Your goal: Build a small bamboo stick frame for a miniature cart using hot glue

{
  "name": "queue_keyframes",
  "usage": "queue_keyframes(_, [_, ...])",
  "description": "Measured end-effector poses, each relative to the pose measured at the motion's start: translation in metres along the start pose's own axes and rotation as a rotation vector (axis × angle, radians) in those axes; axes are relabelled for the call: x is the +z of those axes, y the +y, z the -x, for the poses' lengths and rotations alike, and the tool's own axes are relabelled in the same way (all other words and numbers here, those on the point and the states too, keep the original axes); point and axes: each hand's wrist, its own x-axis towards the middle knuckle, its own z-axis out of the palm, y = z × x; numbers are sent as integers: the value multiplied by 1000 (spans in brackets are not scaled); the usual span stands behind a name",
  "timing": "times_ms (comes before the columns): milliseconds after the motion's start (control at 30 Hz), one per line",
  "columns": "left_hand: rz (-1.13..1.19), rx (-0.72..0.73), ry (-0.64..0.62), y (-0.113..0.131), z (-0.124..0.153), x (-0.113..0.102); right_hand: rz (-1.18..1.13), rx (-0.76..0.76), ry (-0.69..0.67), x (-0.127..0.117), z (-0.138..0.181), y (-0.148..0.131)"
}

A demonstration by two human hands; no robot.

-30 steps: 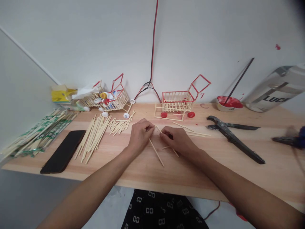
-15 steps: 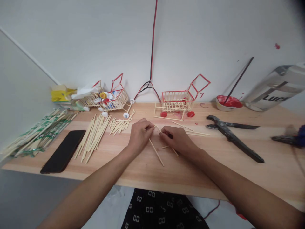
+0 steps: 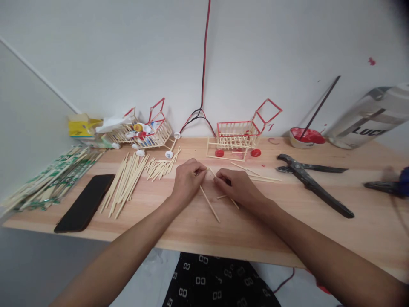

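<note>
My left hand [image 3: 189,178] is closed in a pinch at one end of a short, thin wooden stick [image 3: 211,172]. The other end of that stick runs into the closed fingers of my right hand [image 3: 236,184]. A longer loose stick [image 3: 210,204] slants across the table just below my left fingertips. Partly hidden beneath my right hand lie another stick [image 3: 234,203] and a short piece crossing near it. Behind my hands stands a small stick-built shopping cart [image 3: 238,136] with red upper edges and red wheels.
Stick piles [image 3: 128,183], a black phone [image 3: 84,202] and wrapped chopsticks [image 3: 51,179] lie left. Carts with white wheels [image 3: 156,134] stand behind them. To the right are pliers [image 3: 311,183], a bowl of red paint [image 3: 307,138], a large bottle [image 3: 367,119] and a blue-black tool [image 3: 388,186].
</note>
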Motion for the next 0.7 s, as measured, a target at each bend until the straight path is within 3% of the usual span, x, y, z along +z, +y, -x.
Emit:
queue_keyframes(567, [5, -44, -31, 0, -1, -2, -13, 53, 1, 0, -2, -1])
queue_keyframes(700, [61, -141, -72, 3, -2, -5, -13, 40, -1, -1, -1, 0])
